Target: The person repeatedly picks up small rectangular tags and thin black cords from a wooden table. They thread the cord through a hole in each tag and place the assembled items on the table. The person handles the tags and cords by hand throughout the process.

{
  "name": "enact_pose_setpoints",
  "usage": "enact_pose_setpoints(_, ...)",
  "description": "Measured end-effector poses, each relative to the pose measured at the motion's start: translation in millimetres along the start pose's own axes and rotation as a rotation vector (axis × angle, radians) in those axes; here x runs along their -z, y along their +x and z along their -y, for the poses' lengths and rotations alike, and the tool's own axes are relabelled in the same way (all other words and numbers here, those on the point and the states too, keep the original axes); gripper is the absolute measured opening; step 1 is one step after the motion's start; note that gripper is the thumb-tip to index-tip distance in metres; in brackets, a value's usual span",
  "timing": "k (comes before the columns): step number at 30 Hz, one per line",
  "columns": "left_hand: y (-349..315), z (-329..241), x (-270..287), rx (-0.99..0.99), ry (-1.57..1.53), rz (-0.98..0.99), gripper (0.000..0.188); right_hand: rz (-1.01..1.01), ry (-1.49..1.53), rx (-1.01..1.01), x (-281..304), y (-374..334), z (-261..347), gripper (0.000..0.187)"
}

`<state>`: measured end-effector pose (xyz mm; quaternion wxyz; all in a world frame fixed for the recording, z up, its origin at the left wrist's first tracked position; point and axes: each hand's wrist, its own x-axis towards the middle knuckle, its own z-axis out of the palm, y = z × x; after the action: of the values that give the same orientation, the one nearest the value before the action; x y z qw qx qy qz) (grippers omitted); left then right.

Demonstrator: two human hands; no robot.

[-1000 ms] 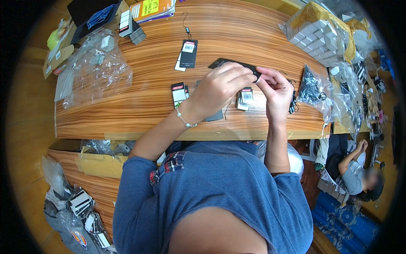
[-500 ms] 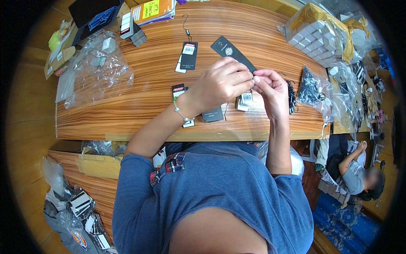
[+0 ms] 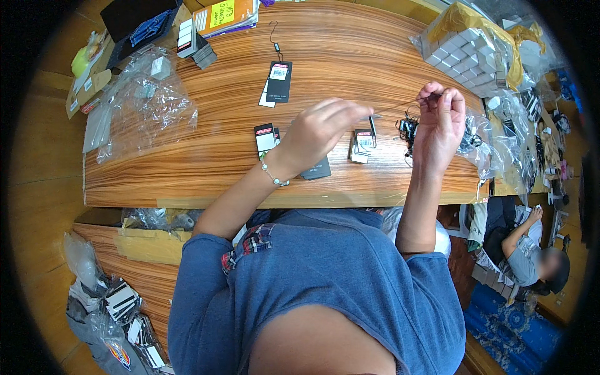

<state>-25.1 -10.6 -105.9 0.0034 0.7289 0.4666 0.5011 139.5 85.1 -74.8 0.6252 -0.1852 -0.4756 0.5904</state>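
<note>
My left hand pinches a black hang tag, seen nearly edge-on at the fingertips. From it a thin dark string runs taut to my right hand, whose fingers are closed on its other end. Below the held tag lies a small stack of tags with white labels. More dark tags lie partly hidden under my left hand, and another tag shows beside the wrist. Farther off lies a strung hang tag. A tangle of black strings sits just left of my right hand.
A clear plastic bag lies at the left, near a stack of tags and some notebooks. Small white boxes in taped plastic stand at the far right. Another person is at the right.
My right hand has moved right, away from the left, stretching the string between them. The tag in my left hand has turned from face-up to edge-on.
</note>
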Motion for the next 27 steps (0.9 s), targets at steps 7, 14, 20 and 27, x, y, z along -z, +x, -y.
enact_pose_setpoints(7,-12,1,26,0.287,-0.135,-0.002,0.042,0.206,0.098,-0.034,-22,-2,5,0.01)
enact_pose_setpoints(14,-88,40,90,0.66,0.251,0.304,0.057,0.208,-0.115,-0.021,-26,-15,15,0.022)
enact_pose_setpoints(20,-108,42,87,0.781,0.28,0.356,0.059,0.234,-0.122,-0.043,-22,-15,10,0.023)
enact_pose_setpoints(27,-74,14,75,0.812,-0.305,-0.181,0.025,0.309,-0.261,-0.156,-38,-28,8,0.021)
